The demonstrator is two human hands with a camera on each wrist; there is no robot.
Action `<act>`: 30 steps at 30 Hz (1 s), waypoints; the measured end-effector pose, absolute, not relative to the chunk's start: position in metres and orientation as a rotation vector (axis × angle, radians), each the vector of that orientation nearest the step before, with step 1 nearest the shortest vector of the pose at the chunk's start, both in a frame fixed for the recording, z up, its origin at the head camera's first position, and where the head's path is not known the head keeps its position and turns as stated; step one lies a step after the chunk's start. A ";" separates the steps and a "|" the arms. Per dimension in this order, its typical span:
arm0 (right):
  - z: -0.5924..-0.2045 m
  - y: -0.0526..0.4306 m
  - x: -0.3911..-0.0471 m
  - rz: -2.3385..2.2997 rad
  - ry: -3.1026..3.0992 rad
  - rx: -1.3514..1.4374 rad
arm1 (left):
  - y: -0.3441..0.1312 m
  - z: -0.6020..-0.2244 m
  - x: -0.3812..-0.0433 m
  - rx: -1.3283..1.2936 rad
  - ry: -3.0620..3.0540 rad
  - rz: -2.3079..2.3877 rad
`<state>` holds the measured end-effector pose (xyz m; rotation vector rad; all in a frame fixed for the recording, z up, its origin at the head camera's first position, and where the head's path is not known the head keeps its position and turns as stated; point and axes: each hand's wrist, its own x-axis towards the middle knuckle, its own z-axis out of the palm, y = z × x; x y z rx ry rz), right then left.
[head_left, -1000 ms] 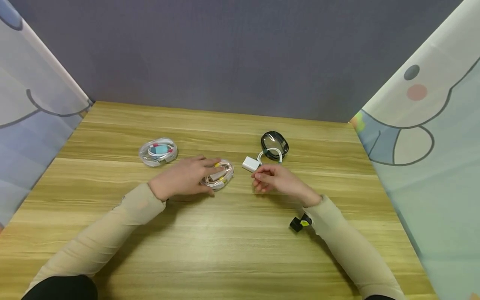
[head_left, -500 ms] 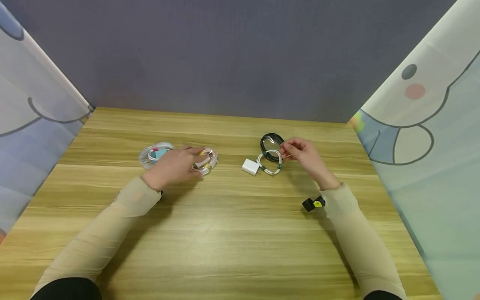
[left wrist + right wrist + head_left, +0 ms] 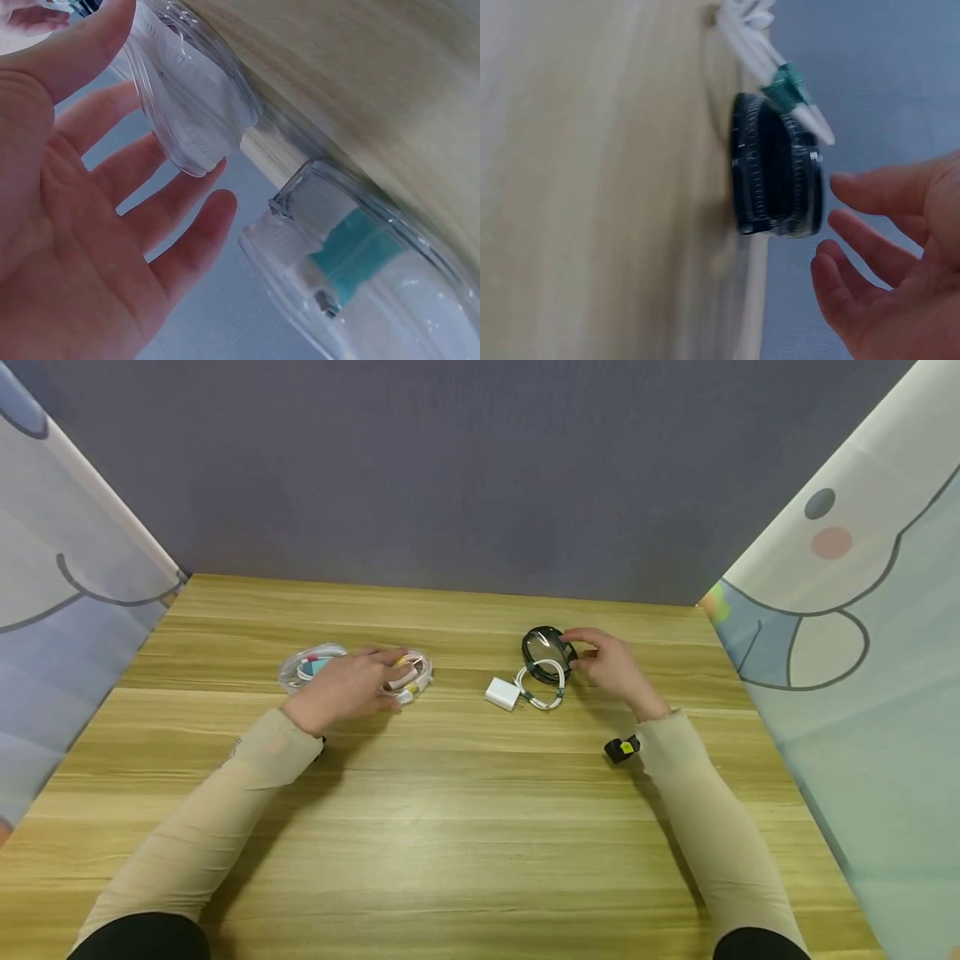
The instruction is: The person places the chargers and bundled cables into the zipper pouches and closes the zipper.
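Observation:
My left hand (image 3: 347,687) lies over the left part of a coiled white cable (image 3: 417,680) with yellow ties. In the left wrist view this cable sits in a clear plastic wrap (image 3: 196,90) close to the thumb and loosely spread fingers (image 3: 206,232); a firm grip does not show. A clear-wrapped cable with a blue-green piece (image 3: 318,667) is behind the left hand. My right hand (image 3: 611,668) is at the right side of a coiled black cable (image 3: 532,641), thumb and fingers apart. The right wrist view shows a small gap between the fingers and the black cable (image 3: 776,169).
A white charger (image 3: 502,693) with a looped white cable (image 3: 542,704), tied in green, lies at the middle; its loop overlaps the black coil. All stand on a wooden table (image 3: 465,827), with a grey panel (image 3: 480,477) behind and printed cloth at both sides.
The left hand has shifted left and away with the white yellow-tied cable. My right hand has gone from near the charger to the right of the black coil, its fingers parting.

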<state>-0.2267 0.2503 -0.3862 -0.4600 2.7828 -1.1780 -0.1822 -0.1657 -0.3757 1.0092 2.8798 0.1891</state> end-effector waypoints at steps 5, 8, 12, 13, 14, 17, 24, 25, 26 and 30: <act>-0.392 0.251 -0.230 -1.046 2.748 -0.577 | -0.167 -0.375 -0.184 0.951 2.890 0.183; -0.393 0.249 -0.231 -0.948 2.766 -0.641 | -0.170 -0.375 -0.186 0.935 2.897 0.158; -0.397 0.245 -0.234 -0.852 2.814 -0.658 | -0.171 -0.376 -0.187 0.948 2.898 0.142; -0.399 0.244 -0.235 -0.845 2.828 -0.646 | -0.170 -0.376 -0.187 0.953 2.897 0.140; -0.400 0.243 -0.235 -0.848 2.841 -0.628 | -0.170 -0.376 -0.187 0.960 2.897 0.140; -0.401 0.243 -0.234 -0.881 2.863 -0.565 | -0.170 -0.377 -0.187 0.984 2.895 0.137; -0.400 0.245 -0.227 -0.967 2.827 -0.510 | -0.172 -0.379 -0.186 1.058 2.903 0.135; -0.399 0.246 -0.227 -0.986 2.819 -0.509 | -0.172 -0.378 -0.186 1.070 2.908 0.134; -0.400 0.247 -0.226 -1.005 2.812 -0.507 | -0.172 -0.378 -0.186 1.081 2.909 0.131; -0.401 0.249 -0.224 -1.058 2.803 -0.487 | -0.170 -0.376 -0.187 1.087 2.906 0.146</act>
